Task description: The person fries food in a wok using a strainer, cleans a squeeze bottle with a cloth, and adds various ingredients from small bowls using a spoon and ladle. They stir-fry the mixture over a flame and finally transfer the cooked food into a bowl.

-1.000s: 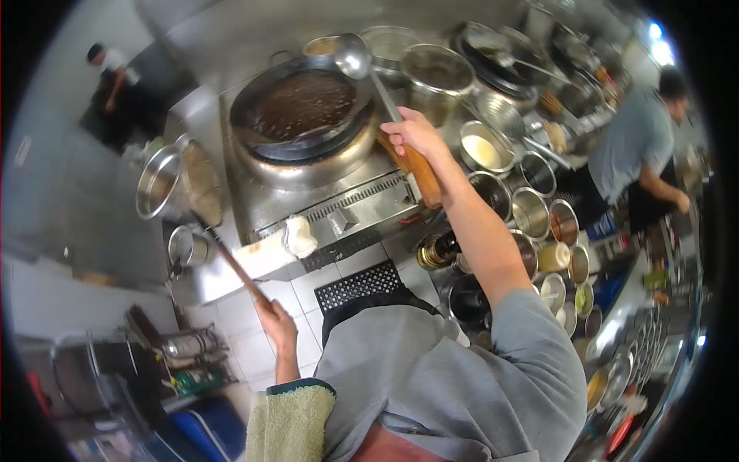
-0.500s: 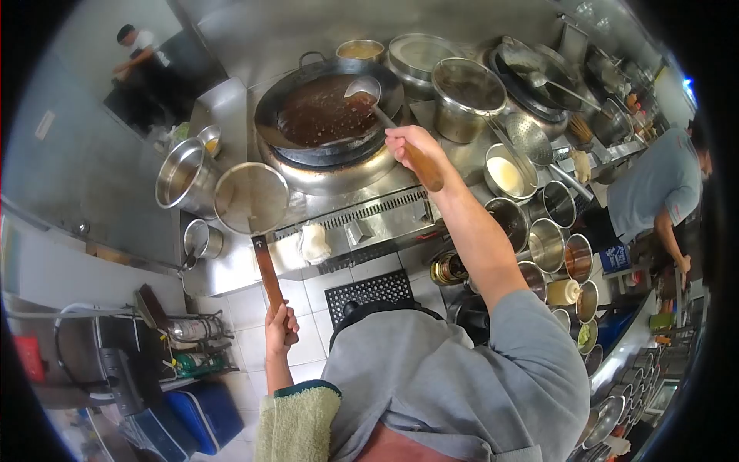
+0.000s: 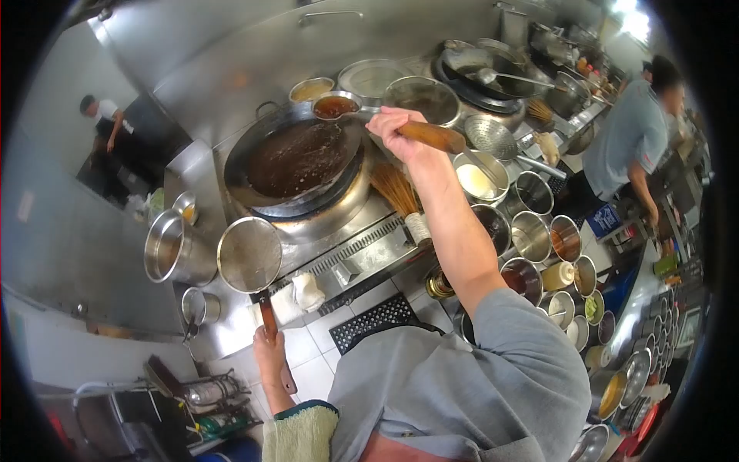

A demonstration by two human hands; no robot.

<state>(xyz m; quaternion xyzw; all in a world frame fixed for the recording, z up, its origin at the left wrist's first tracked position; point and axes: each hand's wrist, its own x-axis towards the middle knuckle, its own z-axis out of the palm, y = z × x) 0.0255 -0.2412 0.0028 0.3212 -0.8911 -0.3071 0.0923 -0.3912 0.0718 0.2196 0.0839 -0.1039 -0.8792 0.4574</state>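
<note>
My right hand [image 3: 396, 131] is wrapped round the wooden handle of a ladle [image 3: 336, 105]. Reddish-brown liquid fills the ladle's bowl, which is level above the far rim of a large wok [image 3: 239, 165]. Dark brown, bubbling liquid [image 3: 296, 162] lies in that wok, on a round steel burner. Lower left, my left hand [image 3: 269, 354] grips the wooden handle of a round fine-mesh strainer [image 3: 250, 254]. The strainer is held over the counter edge, beside a tall steel pot [image 3: 173, 246].
A bamboo brush [image 3: 396, 189] stands right of the wok. Behind are a lidded pot [image 3: 375, 77] and a second wok [image 3: 477, 73]. A perforated skimmer [image 3: 490, 137] and several steel containers [image 3: 531, 235] line the right. A co-worker [image 3: 627, 138] stands far right, another person [image 3: 115, 138] far left.
The ladle has risen out of the wok and now carries liquid. My right hand has turned its handle toward the right. The view has shifted, and the bamboo brush now shows beside the wok.
</note>
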